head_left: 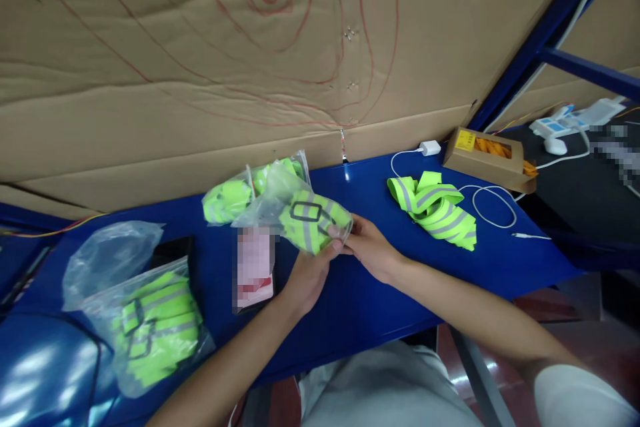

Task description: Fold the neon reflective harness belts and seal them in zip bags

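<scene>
Between my hands is a clear plastic bag with a folded neon-yellow reflective strap (315,220) inside, its black buckle facing up. My left hand (310,273) grips the bag's near edge, thumb on top. My right hand (373,247) pinches its right end, the fingertips partly hidden behind it. More bagged reflective straps (230,200) lie just behind, against the cardboard. A loose reflective strap (440,207) rests in a heap to the right of my right hand. Another bagged reflective strap (160,327) lies at the front left.
An empty plastic bag (113,257) and a dark flat object (171,251) lie at left on the blue table (350,313). A pink-screened phone (255,267) sits near my left hand. White charger (430,147), cable and cardboard box (485,160) stand right; a cardboard wall (175,100) rises behind.
</scene>
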Demonstrator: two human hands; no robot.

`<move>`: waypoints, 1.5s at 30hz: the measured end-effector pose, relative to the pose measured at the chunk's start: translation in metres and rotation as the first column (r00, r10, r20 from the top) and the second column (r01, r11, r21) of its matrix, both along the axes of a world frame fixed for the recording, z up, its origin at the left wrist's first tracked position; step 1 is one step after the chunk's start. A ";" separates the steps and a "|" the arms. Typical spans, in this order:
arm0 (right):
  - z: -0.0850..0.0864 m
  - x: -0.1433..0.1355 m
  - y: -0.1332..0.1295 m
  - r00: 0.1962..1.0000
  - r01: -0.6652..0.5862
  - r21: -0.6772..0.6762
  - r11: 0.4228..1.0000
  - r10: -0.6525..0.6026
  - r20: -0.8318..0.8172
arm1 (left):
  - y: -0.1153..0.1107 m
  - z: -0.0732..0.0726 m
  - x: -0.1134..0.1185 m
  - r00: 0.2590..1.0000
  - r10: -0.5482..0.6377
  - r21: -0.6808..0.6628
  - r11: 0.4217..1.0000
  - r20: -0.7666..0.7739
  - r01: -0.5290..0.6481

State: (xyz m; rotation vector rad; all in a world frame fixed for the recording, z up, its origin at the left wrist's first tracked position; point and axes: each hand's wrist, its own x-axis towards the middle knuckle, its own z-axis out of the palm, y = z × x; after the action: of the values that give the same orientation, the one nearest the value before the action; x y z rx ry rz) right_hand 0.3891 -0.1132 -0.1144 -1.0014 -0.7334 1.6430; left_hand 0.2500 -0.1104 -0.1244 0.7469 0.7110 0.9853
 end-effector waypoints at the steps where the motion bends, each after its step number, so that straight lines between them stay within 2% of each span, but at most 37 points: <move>1: 0.001 0.002 0.001 1.000 -0.017 0.000 1.000 0.017 -0.021 | 0.000 0.002 0.000 1.000 -0.018 -0.008 1.000 0.000 0.018; 3: 0.005 0.009 0.003 0.991 -0.127 0.061 0.990 0.129 -0.039 | 0.002 0.005 -0.004 0.998 -0.054 -0.023 0.998 0.024 0.054; 5: 0.007 0.015 0.004 0.960 -0.277 0.151 0.949 0.280 0.004 | 0.006 0.007 -0.010 0.996 -0.070 -0.022 0.997 0.055 0.072; 7: 0.007 0.018 0.003 0.920 -0.379 0.212 0.901 0.341 0.194 | 0.011 0.007 -0.016 0.996 -0.066 -0.034 0.997 0.053 0.068; 8: 0.005 0.017 0.002 0.885 -0.407 0.235 0.883 0.318 0.341 | 0.012 0.006 -0.018 0.997 -0.064 -0.053 0.996 0.036 0.066; 10: 0.000 0.013 -0.003 0.757 -0.460 0.285 0.841 0.203 0.621 | 0.014 0.005 -0.020 0.997 -0.074 -0.094 0.993 -0.009 0.073; 12: -0.005 0.008 -0.008 0.641 -0.506 0.341 0.792 0.082 0.763 | 0.013 0.004 -0.018 0.995 -0.091 -0.107 0.990 -0.028 0.088; 13: -0.007 0.007 -0.009 0.621 -0.521 0.357 0.776 0.057 0.782 | 0.012 0.004 -0.017 0.994 -0.109 -0.099 0.989 -0.030 0.106; 15: -0.007 0.007 -0.009 0.651 -0.508 0.358 0.784 0.078 0.755 | 0.009 0.005 -0.015 0.984 -0.165 -0.059 0.985 -0.060 0.161; 17: -0.005 0.012 -0.007 0.711 -0.491 0.324 0.809 0.158 0.685 | 0.006 0.006 -0.012 0.964 -0.219 -0.008 0.975 -0.149 0.220; 20: 0.002 0.022 -0.003 0.735 -0.528 0.300 0.795 0.251 0.630 | 0.003 0.006 -0.010 0.937 -0.187 0.057 0.975 -0.294 0.213; 22: 0.006 0.028 -0.002 0.688 -0.532 0.379 0.757 0.126 0.714 | 0.003 0.006 -0.011 0.928 -0.123 0.104 0.980 -0.353 0.169; 24: 0.009 0.030 -0.005 0.599 -0.516 0.528 0.674 -0.156 0.786 | 0.005 0.008 -0.014 0.908 -0.049 0.185 0.973 -0.417 0.138; 26: 0.011 0.029 -0.008 0.501 -0.484 0.655 0.580 -0.430 0.751 | 0.006 0.012 -0.018 0.874 0.046 0.305 0.945 -0.483 0.119; 28: 0.012 0.028 -0.009 0.410 -0.448 0.713 0.540 -0.584 0.700 | 0.007 0.014 -0.022 0.843 0.131 0.403 0.909 -0.521 0.108; 31: 0.014 0.028 -0.006 0.278 -0.468 0.682 0.562 -0.639 0.717 | 0.007 0.014 -0.024 0.831 0.185 0.464 0.880 -0.524 0.096; 34: 0.016 0.031 -0.002 0.231 -0.536 0.629 0.563 -0.619 0.751 | 0.008 0.013 -0.027 0.827 0.197 0.495 0.862 -0.526 0.109; 36: 0.020 0.033 -0.001 0.229 -0.547 0.618 0.565 -0.608 0.760 | 0.007 0.015 -0.030 0.825 0.204 0.514 0.850 -0.527 0.117; 38: 0.025 0.035 -0.001 0.285 -0.528 0.617 0.583 -0.563 0.776 | 0.005 0.022 -0.034 0.846 0.213 0.516 0.853 -0.489 0.084; 41: 0.035 0.038 -0.001 0.516 -0.427 0.627 0.652 -0.394 0.761 | 0.000 0.035 -0.040 0.880 0.259 0.499 0.866 -0.399 -0.029; 43: 0.040 0.041 0.000 0.669 -0.335 0.615 0.713 -0.279 0.688 | 0.000 0.043 -0.041 0.868 0.372 0.546 0.825 -0.329 -0.147; 45: 0.044 0.045 0.001 0.749 -0.296 0.590 0.751 -0.202 0.631 | 0.003 0.046 -0.040 0.854 0.464 0.602 0.759 -0.233 -0.248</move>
State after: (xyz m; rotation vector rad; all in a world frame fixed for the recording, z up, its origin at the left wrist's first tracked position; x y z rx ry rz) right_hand 0.4344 -0.1122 -0.0707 -1.0142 -1.7143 0.8633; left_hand 0.2102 -0.1077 -0.0783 1.3718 0.9354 1.4642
